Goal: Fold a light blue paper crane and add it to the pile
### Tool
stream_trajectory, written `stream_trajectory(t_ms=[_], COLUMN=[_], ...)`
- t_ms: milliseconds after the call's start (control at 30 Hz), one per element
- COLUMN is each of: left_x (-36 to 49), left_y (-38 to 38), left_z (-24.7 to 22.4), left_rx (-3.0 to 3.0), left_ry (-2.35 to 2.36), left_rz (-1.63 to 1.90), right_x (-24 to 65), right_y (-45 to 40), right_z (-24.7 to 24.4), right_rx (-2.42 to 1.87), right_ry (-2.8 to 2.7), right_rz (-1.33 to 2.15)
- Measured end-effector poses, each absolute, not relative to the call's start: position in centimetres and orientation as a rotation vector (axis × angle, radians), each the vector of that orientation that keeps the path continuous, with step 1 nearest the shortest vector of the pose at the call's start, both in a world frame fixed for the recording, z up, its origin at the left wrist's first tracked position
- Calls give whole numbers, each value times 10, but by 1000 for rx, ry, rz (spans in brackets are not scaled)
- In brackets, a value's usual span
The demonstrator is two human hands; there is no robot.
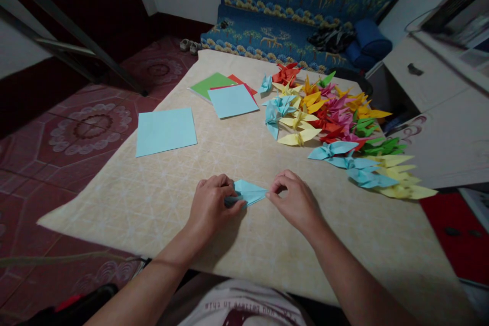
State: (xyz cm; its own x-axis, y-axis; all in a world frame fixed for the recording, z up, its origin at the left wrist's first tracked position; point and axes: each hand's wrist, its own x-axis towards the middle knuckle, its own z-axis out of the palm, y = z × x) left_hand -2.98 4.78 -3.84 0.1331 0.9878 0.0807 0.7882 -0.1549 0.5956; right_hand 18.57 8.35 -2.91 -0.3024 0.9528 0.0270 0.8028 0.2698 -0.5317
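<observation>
A light blue origami paper (pixel 250 192), folded into a narrow kite-like shape, is between my two hands near the front of the table. My left hand (pixel 216 196) is closed around its wider left end, with a dark grey object (pixel 231 200) showing under the fingers; its kind cannot be made out. At the pointed right end, my right hand (pixel 292 197) pinches the tip between thumb and forefinger. Left of the middle lies a flat light blue square sheet (pixel 166 132).
Folded paper cranes (pixel 336 117) in several colours crowd the table's right side. A stack of square sheets (pixel 234 101), light blue on top, lies at the back. Beyond the cloth-covered table (pixel 126 204) stand a blue patterned sofa (pixel 267 30) and a white cabinet (pixel 431 102).
</observation>
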Motion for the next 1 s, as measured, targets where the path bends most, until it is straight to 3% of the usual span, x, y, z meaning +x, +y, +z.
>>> stream_trajectory(t_ms=[200, 333, 1000], left_x=[-28, -28, -33], left_y=[47, 46, 48], left_z=[-36, -35, -31], left_rx=[2040, 2057, 2021], left_ry=[1725, 1730, 1669], left_rz=[640, 627, 548], right_x=[155, 134, 125], right_y=[28, -10, -20], right_z=[-23, -32, -46], right_rx=[-1474, -1270, -1485], right_ry=[-2219, -2375, -2427], right_rz=[246, 224, 248])
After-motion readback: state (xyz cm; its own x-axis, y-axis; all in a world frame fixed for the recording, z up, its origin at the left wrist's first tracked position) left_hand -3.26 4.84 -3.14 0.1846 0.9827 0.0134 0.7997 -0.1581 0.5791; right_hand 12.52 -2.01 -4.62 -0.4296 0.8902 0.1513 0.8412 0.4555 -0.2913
